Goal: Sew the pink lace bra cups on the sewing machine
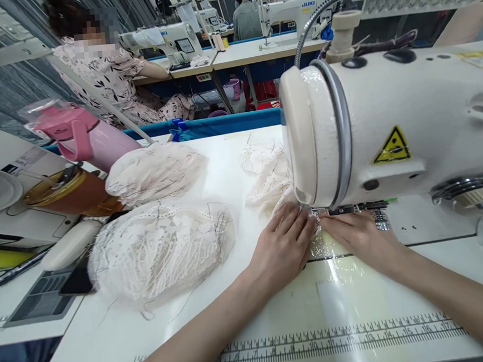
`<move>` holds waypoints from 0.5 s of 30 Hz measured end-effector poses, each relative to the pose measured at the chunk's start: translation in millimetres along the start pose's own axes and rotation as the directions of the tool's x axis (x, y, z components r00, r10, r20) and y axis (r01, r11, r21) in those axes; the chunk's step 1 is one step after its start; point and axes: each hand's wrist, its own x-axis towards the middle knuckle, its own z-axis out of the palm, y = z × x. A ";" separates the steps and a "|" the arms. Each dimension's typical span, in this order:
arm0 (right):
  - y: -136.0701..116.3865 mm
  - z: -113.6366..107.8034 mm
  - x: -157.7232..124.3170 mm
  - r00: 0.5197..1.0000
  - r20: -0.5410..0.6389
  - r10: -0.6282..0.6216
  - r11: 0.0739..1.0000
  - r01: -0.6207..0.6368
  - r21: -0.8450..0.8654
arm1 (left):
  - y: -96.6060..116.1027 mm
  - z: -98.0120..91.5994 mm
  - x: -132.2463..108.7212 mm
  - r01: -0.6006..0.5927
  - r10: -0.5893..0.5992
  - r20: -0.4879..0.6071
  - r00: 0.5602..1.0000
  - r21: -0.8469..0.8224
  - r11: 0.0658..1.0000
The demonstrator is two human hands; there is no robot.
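Under the head of a white sewing machine [386, 108], my left hand [285, 239] lies over pale lace fabric [267, 187], its fingers together and pressing the cloth down. My right hand [356, 233] is on the other side of the needle area, fingertips closed at the edge of the lace. The needle and presser foot are mostly hidden by the machine head and my fingers. Behind my left hand the fabric bunches up on the table. To the left lie a larger pile of white lace pieces [159, 249] and a smaller cream pile [152, 171], with loose threads.
A ruler scale [337, 341] runs along the table's front. At left stand a pink bottle [91, 134], an amber container [70, 191] and a dark phone [77, 280]. Beyond the blue table edge [232, 123], a person [100, 80] sits by other sewing machines [290, 12].
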 end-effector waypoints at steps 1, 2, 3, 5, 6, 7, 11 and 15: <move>0.8 -0.3 0.4 1.000 0.004 0.007 1.000 -0.007 -0.002 | -0.1 -0.3 0.1 0.000 0.000 0.009 1.000 -0.001 1.000; 1.2 -0.9 0.8 1.000 0.008 0.019 1.000 -0.019 -0.010 | -0.2 -0.4 0.2 0.004 -0.003 0.019 1.000 -0.003 1.000; 1.3 -1.9 1.2 0.999 0.010 0.035 0.999 -0.035 -0.023 | -0.3 -0.4 0.3 0.011 -0.011 0.028 1.000 -0.008 1.000; 0.9 -4.8 2.2 0.998 0.012 0.060 0.997 -0.060 -0.045 | -0.6 0.1 0.2 0.032 -0.031 0.043 0.999 -0.027 0.999; 0.7 -6.4 2.7 0.998 0.017 0.066 0.997 -0.065 -0.047 | -0.8 0.4 0.1 0.043 -0.041 0.048 0.998 -0.038 0.998; 0.7 -7.8 3.3 0.998 0.020 0.067 0.997 -0.066 -0.042 | -1.1 0.8 0.1 0.055 -0.052 0.053 0.997 -0.048 0.997; 2.9 -8.9 4.3 1.000 0.005 0.027 0.999 -0.028 0.029 | -2.3 1.1 0.6 0.094 -0.088 0.084 0.993 -0.077 0.993; 5.5 -4.2 3.5 1.000 -0.022 0.000 0.998 0.001 0.062 | -2.7 0.9 1.1 0.108 -0.098 0.101 0.990 -0.097 0.989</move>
